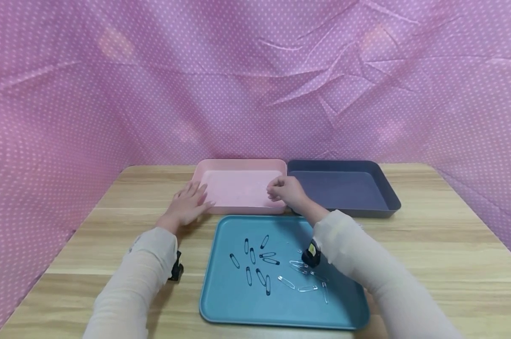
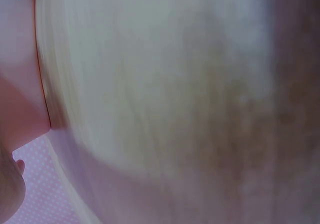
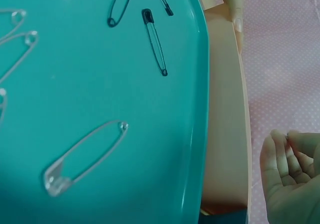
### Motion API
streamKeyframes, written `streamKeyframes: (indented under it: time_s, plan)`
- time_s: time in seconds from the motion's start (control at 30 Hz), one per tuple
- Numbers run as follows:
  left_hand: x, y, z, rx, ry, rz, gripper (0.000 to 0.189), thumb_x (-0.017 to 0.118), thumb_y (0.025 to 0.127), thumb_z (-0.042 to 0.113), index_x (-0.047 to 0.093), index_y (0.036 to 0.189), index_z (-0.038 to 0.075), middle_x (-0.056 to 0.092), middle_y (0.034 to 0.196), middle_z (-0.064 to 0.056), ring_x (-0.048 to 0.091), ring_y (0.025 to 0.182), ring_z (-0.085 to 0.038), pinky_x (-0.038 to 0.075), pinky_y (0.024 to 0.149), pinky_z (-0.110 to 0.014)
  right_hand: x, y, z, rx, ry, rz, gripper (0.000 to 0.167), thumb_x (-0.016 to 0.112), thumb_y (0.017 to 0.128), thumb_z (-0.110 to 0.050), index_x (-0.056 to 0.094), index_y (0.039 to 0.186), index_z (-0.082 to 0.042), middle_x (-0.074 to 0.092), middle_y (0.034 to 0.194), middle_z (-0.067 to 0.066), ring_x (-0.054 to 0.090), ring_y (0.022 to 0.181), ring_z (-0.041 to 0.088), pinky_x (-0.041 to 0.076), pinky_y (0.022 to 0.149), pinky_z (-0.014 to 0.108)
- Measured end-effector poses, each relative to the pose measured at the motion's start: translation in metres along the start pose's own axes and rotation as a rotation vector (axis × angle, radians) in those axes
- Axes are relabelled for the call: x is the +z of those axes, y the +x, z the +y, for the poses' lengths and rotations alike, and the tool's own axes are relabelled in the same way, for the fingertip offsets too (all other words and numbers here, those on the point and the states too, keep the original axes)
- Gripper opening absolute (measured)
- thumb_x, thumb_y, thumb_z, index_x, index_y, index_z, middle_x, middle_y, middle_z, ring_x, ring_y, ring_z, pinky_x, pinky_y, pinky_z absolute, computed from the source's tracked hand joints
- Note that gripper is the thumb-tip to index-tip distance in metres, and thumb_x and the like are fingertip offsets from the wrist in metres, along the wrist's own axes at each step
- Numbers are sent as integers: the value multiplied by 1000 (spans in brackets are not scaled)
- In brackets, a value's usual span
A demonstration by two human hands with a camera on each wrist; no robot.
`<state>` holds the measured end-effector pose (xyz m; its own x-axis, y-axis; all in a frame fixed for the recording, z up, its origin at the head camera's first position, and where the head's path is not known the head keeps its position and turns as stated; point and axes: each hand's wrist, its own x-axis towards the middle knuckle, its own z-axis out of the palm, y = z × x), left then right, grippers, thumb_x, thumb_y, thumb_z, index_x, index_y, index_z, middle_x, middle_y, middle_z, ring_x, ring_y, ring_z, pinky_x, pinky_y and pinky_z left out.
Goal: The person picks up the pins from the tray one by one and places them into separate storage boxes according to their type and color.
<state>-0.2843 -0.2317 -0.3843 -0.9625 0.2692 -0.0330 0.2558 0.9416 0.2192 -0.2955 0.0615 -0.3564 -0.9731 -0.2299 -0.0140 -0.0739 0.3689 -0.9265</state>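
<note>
My right hand (image 1: 287, 190) is over the right side of the pink tray (image 1: 238, 210), thumb and forefinger pinched together. In the right wrist view that hand (image 3: 292, 176) shows a tiny glint between the fingertips, seemingly a safety pin mostly hidden by them. My left hand (image 1: 188, 205) rests with spread fingers on the pink tray's left rim. Nearer me lies the teal tray (image 1: 280, 313), bearing several black safety pins (image 1: 252, 255) on its left and several silver safety pins (image 1: 286, 282) on its right. Some silver ones lie partly behind the right wrist's camera.
A dark blue-grey tray (image 1: 344, 213) stands beside the pink one, at the back right of the wooden table (image 1: 90, 254). Behind the table hangs a pink dotted cloth (image 1: 238, 108). The right forearm (image 1: 365, 263) crosses above the teal tray's right side.
</note>
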Motion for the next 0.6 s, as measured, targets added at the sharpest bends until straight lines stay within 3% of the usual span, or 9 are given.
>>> streamKeyframes:
  time_s: [0.6]
  plan:
    - [-3, 3, 0, 6, 7, -22, 73, 24, 86, 57, 13, 139, 8, 3, 142, -17, -4, 128, -34, 3, 100, -51, 14, 23, -2, 22, 54, 3, 8, 54, 83, -2, 60, 85, 4, 60, 79, 13, 60, 69, 19, 51, 61, 26]
